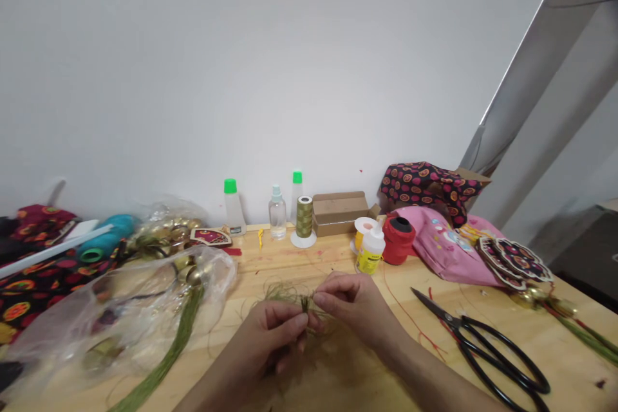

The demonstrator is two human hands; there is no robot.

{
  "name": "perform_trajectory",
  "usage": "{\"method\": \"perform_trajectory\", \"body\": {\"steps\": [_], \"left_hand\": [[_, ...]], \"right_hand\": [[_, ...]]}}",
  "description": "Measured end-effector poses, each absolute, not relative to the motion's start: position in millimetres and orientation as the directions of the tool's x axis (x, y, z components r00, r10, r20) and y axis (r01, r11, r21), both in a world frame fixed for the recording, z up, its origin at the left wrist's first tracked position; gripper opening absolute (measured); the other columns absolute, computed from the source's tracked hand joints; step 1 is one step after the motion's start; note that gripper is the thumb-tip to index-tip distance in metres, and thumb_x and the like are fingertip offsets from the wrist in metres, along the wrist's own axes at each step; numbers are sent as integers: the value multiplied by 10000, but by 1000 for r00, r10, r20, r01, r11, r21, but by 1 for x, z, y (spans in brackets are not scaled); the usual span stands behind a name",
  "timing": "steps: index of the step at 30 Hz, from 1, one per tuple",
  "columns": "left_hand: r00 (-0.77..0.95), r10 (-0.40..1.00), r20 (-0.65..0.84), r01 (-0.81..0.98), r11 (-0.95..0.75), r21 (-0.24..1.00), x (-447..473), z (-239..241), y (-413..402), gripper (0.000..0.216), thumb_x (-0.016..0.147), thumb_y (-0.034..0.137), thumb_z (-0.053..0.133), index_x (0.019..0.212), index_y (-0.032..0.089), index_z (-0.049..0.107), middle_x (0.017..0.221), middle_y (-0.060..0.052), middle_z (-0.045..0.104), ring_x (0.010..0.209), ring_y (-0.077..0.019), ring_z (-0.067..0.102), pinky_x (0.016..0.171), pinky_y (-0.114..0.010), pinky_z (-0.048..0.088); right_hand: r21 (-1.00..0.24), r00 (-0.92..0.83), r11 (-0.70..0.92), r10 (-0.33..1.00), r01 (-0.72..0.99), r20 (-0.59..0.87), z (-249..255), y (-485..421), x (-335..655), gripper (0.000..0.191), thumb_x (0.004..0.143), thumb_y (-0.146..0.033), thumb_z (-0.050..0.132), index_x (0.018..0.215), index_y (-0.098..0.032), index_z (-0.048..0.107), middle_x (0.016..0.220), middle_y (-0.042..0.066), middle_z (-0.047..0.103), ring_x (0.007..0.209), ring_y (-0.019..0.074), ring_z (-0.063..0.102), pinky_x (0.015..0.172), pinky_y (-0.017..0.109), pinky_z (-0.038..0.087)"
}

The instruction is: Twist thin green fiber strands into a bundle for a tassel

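Observation:
Both my hands meet over the wooden table (483,309), a little in front of me. My left hand (270,335) pinches a small bundle of olive-green threads (297,299), fingers closed. My right hand (352,306) pinches the same bundle from the right side. Loose ends of the threads fan out to the upper left of my fingers. Behind the hands stand an olive thread spool (304,217) and a red thread spool (400,238).
Black scissors (483,341) lie right of my right arm. A clear plastic bag (120,315) with green tassels and brass bells lies left. White bottles, a glue bottle (371,251), a cardboard box (340,212), patterned cloth and pink fabric (449,244) line the back.

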State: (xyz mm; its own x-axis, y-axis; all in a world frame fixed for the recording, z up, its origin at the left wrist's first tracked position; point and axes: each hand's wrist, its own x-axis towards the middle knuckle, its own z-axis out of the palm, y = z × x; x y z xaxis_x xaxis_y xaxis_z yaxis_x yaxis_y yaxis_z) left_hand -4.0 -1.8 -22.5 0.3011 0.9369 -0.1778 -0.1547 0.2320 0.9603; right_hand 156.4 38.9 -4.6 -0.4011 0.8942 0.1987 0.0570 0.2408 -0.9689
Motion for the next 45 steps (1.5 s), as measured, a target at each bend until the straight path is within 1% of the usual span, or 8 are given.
{"method": "perform_trajectory", "body": {"steps": [11,20,23,25,28,33,41,45], "left_hand": [[307,932,-195,-146,248,958,-5,-21,-2,219,683,325,589,724,140,699,479,15,487,328,-14,302,332,-190,146],[246,955,-166,-211,220,952,-6,-24,0,183,665,302,616,691,139,696,498,7,549,347,-30,353,337,-175,221],[-25,992,-126,-339,111,934,-9,-22,5,143,658,272,632,726,165,697,653,-18,651,573,-91,522,518,-179,382],[-158,978,-133,-397,61,916,-8,-18,6,156,659,269,633,759,169,698,786,-37,683,804,-139,545,706,-202,393],[-29,987,-157,-485,123,866,0,-10,1,181,687,264,605,784,144,698,778,-66,689,860,-179,546,798,-266,375],[181,976,-124,-561,206,802,18,-7,-7,148,719,190,569,761,133,698,639,-46,652,650,-137,547,681,-257,408],[150,965,-215,-558,262,788,19,-12,-5,124,637,219,646,569,116,652,539,-13,548,526,-93,470,534,-216,401],[129,966,-224,-440,258,860,16,-17,-3,172,631,252,648,542,109,617,487,24,448,422,-48,341,357,-160,246]], "right_hand": [[-965,-445,264,865,13,230,-4,38,157,98,687,-246,610,638,-192,675,597,5,595,598,122,496,591,249,388],[-974,-418,226,886,5,203,2,37,155,104,668,-226,618,588,-166,646,562,-8,549,538,101,456,515,230,339],[-960,-399,275,888,61,229,6,36,157,108,661,-226,620,574,-166,640,542,-17,516,501,91,403,477,227,298],[-937,-418,337,867,95,270,7,34,157,91,656,-214,624,580,-167,643,543,-18,514,491,88,382,465,226,281],[-900,-420,418,843,121,335,6,31,154,75,657,-196,624,593,-171,654,549,-16,528,502,90,397,477,222,302],[-849,-308,494,850,185,427,-1,32,148,77,677,-182,602,638,-174,668,539,-18,508,523,96,423,486,212,331],[-846,-267,485,865,222,426,-3,33,146,71,656,-151,606,630,-154,672,520,-17,497,496,91,410,473,212,337],[-880,-267,430,889,203,372,-4,33,146,77,657,-161,603,616,-147,666,513,-25,479,483,83,402,472,210,342]]}}
